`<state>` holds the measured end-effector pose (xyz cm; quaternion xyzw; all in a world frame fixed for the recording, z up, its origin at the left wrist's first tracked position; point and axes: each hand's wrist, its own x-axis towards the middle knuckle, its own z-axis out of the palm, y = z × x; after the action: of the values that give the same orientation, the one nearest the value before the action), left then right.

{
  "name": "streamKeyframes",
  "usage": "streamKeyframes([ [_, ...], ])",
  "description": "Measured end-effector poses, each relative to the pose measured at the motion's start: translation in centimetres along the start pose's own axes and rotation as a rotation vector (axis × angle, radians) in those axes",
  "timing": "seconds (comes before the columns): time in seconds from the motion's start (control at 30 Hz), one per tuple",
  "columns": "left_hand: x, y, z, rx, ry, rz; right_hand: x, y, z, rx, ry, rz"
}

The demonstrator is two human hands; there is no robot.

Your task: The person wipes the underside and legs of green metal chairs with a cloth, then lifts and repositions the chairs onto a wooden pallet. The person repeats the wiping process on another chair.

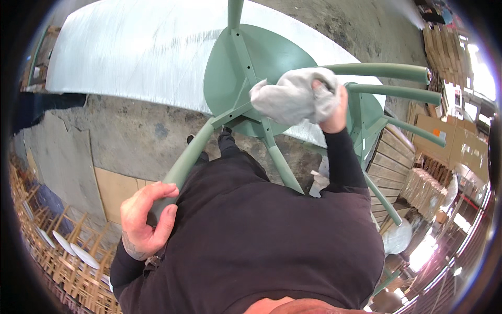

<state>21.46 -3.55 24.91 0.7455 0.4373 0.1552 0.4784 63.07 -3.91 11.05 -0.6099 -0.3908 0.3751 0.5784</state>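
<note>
A green chair (285,55) lies upturned in front of me, its underside frame and splayed legs facing me. My left hand (149,217) is closed round the end of one green leg (191,149) at the lower left, thumb on one side and fingers on the other. In my right hand (335,112) is a bunched light grey cloth (293,97), held over the chair's underside near the base of a leg. The cloth hides part of the frame and most of my right fingers. A second green chair (368,112) lies just to the right, with its legs sticking out.
The chairs rest at a long table with a white covering (130,52). Concrete floor (130,123) shows beneath, with flattened cardboard (115,191) at left. Wooden chair frames (68,261) crowd the lower left. Slatted wood (389,162) and cardboard boxes (439,138) stand at right.
</note>
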Motion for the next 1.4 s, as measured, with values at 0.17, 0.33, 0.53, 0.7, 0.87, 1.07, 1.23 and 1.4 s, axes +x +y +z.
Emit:
streamKeyframes([
  [0.17,-0.2,-0.3,0.2,0.009,0.018,0.068,-0.5,-3.7,0.0,0.222,-0.228,-0.033],
  [0.33,-0.2,-0.6,0.0,0.0,0.011,0.112,-1.5,7.9,-1.7,-0.637,-0.489,-0.15],
  [0.53,-0.4,-0.5,0.3,-0.017,0.028,0.051,-5.4,12.5,0.4,-0.88,-0.417,-0.139],
  [0.7,-0.2,-0.2,0.1,-0.008,-0.007,-0.007,-10.6,17.1,7.9,-1.247,-0.496,-0.12],
  [0.87,-0.7,-0.1,0.2,-0.027,0.024,-0.082,-5.0,18.6,2.7,-0.975,-0.411,-0.392],
  [1.07,-0.6,0.4,0.4,-0.015,0.039,-0.164,4.7,13.3,-5.2,-1.06,0.116,-0.337],
  [1.23,-0.5,0.0,0.2,0.025,0.023,-0.143,2.4,19.7,-0.9,-1.188,0.07,-0.431],
  [1.4,-1.4,-0.3,0.8,-0.078,0.091,-0.25,-5.0,19.1,8.6,-0.812,-0.388,-0.637],
])
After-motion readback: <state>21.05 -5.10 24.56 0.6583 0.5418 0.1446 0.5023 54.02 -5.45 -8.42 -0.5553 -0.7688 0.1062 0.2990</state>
